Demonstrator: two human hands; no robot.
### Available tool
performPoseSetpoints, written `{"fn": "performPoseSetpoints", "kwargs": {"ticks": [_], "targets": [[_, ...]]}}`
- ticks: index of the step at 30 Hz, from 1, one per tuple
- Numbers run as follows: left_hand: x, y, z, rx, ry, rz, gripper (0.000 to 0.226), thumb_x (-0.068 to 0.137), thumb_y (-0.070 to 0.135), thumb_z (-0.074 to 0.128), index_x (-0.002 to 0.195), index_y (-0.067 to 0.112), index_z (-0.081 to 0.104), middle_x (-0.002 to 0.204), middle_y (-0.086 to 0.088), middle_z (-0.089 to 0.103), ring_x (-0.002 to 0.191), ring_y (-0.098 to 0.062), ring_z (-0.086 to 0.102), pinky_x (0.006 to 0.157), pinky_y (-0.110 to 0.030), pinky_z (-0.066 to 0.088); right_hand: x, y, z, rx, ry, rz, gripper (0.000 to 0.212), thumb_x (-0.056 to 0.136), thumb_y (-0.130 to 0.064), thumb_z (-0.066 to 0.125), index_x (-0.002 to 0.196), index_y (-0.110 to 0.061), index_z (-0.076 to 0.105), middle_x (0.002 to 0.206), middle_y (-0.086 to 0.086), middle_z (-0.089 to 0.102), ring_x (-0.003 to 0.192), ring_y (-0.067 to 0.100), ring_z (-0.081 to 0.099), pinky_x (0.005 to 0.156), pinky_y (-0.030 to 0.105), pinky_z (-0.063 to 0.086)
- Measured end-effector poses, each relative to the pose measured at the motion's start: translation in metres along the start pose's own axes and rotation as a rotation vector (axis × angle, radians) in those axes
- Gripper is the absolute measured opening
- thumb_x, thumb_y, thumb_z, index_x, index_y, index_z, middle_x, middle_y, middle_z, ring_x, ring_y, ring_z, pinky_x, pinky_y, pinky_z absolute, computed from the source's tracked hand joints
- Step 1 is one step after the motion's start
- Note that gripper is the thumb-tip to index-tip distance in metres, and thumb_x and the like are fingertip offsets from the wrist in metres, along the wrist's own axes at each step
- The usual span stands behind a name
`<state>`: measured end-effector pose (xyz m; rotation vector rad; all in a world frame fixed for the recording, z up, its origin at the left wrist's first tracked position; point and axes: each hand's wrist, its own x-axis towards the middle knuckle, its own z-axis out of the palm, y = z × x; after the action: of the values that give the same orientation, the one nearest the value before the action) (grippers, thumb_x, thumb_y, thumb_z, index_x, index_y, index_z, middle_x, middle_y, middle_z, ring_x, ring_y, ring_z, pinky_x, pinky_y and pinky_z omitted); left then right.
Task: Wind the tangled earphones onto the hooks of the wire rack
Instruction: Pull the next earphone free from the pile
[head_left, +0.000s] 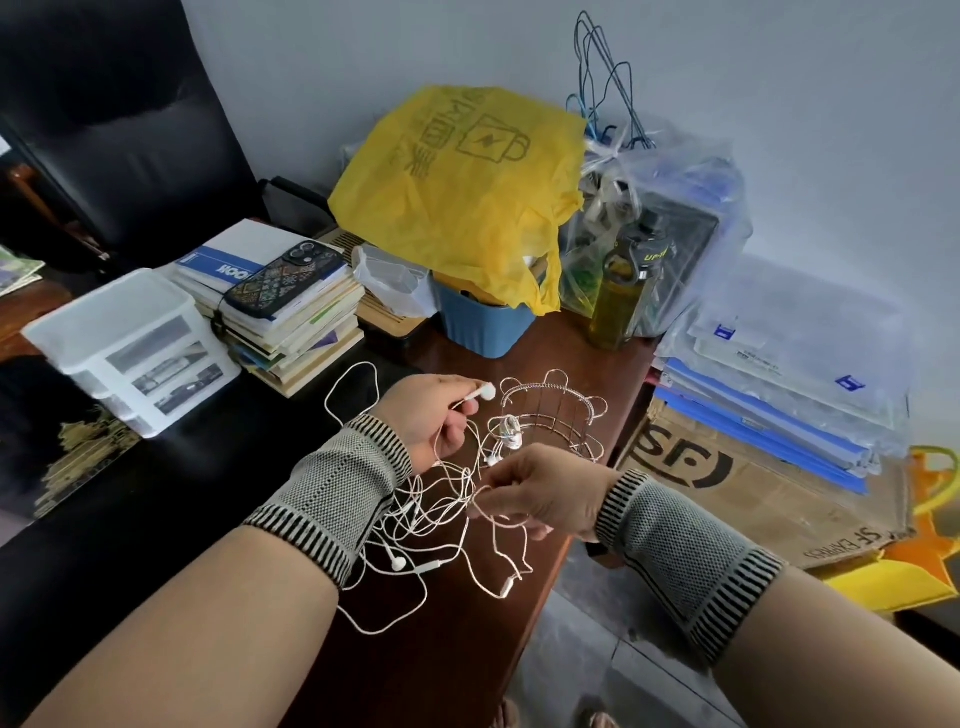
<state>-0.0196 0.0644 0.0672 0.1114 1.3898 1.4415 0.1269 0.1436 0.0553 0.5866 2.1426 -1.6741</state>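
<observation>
Tangled earphones (441, 512), white cords, mostly a loose knot on the dark wooden table (457, 649) between the two hands, several buds and an inline remote lying free at the near edge. Wire rack (553, 413) stands just behind the tangle, round with looped hooks on top; one small white bundle (508, 430) already hangs wound on its near-left side, so judged roughly one set done, the bulk left. Left hand (434, 415) pinches an earbud (485, 391) by its stem, lifted clear of the pile near the rack's rim. Right hand (540, 496) has fingers curled, pinching a cord strand out of the knot. Step in hand looks like separating the next set before winding. Around: stack of books (291, 322) with phone (283, 278) on top, yellow bag (462, 192), cardboard box (753, 493) at right.
</observation>
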Motion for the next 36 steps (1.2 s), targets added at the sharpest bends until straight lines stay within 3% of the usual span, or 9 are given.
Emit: {"fn": "performPoseSetpoints", "kwargs": {"ticks": [4,7,9,11,16,21,25,30,36], "targets": [[0.0,-0.008,0.005,0.041,-0.025,0.042,0.019,0.102,0.016,0.044,0.094,0.01,0.06,0.063,0.002,0.05,0.039,0.0,0.035,0.036,-0.01,0.029,0.0,-0.001,-0.01,-0.18,0.291,-0.021,0.019,0.095,-0.021,0.056,0.108,-0.013,0.066,0.064,-0.006,0.053,0.044,0.001,0.045,0.045,0.017,0.04],[-0.001,-0.011,0.01,0.054,-0.049,0.081,0.018,0.102,0.016,0.046,0.093,0.01,0.061,0.066,0.001,0.053,0.042,0.0,0.038,0.037,-0.011,0.029,0.0,0.003,-0.023,-0.27,0.462,0.014,0.026,0.093,-0.012,0.051,0.117,-0.014,0.062,0.083,0.0,0.066,0.061,0.009,0.059,0.054,0.02,0.049],[-0.001,-0.012,0.013,0.061,-0.079,0.092,0.018,0.101,0.016,0.047,0.094,0.008,0.062,0.066,0.001,0.055,0.045,-0.001,0.04,0.039,-0.011,0.029,-0.002,0.007,-0.027,-0.25,0.532,0.03,0.024,0.094,-0.011,0.048,0.113,-0.013,0.063,0.081,-0.001,0.065,0.056,0.009,0.055,0.05,0.018,0.047],[-0.002,-0.012,0.018,0.06,-0.123,0.087,0.016,0.1,0.014,0.049,0.097,0.007,0.064,0.067,0.002,0.059,0.049,-0.001,0.044,0.041,-0.011,0.032,-0.004,0.01,-0.03,-0.12,0.578,0.009,0.018,0.096,-0.016,0.05,0.105,-0.01,0.065,0.065,-0.005,0.056,0.044,0.006,0.045,0.041,0.016,0.038],[-0.007,-0.009,0.03,0.176,-0.176,0.137,0.014,0.095,0.004,0.055,0.1,0.01,0.067,0.083,-0.001,0.07,0.066,-0.003,0.058,0.051,-0.014,0.042,-0.009,0.008,-0.036,0.21,0.706,-0.158,0.028,0.098,-0.03,0.052,0.088,-0.007,0.066,0.051,-0.003,0.049,0.039,0.009,0.039,0.045,0.028,0.036],[-0.007,-0.002,0.045,0.197,-0.152,0.161,0.009,0.091,0.005,0.062,0.098,0.009,0.063,0.088,-0.007,0.071,0.068,-0.008,0.065,0.055,-0.018,0.045,-0.015,0.0,-0.042,0.317,0.787,-0.272,0.03,0.099,-0.027,0.048,0.094,-0.004,0.067,0.055,0.003,0.057,0.044,0.015,0.044,0.044,0.024,0.035],[-0.005,-0.003,0.053,0.236,-0.175,0.171,0.007,0.09,0.006,0.063,0.096,0.01,0.064,0.082,-0.01,0.068,0.079,-0.019,0.059,0.056,-0.019,0.045,-0.013,0.0,-0.041,0.19,0.826,-0.319,0.028,0.096,-0.031,0.053,0.08,-0.011,0.064,0.057,-0.004,0.06,0.042,0.001,0.045,0.042,0.016,0.036],[-0.008,-0.003,0.059,0.264,-0.229,0.139,0.005,0.095,0.012,0.058,0.094,0.009,0.062,0.079,-0.006,0.071,0.074,-0.017,0.069,0.064,-0.027,0.055,-0.005,0.001,-0.045,0.076,1.011,-0.281,0.031,0.092,-0.037,0.06,0.069,-0.016,0.057,0.058,-0.001,0.06,0.053,0.012,0.055,0.057,0.033,0.05],[-0.008,-0.011,0.065,0.396,-0.285,0.107,0.018,0.1,0.016,0.048,0.102,0.012,0.065,0.078,-0.004,0.07,0.069,-0.02,0.071,0.071,-0.035,0.054,-0.001,-0.002,-0.043,0.031,1.07,-0.21,0.035,0.09,-0.043,0.058,0.076,-0.012,0.058,0.069,0.004,0.067,0.065,0.02,0.063,0.065,0.036,0.054]]}}
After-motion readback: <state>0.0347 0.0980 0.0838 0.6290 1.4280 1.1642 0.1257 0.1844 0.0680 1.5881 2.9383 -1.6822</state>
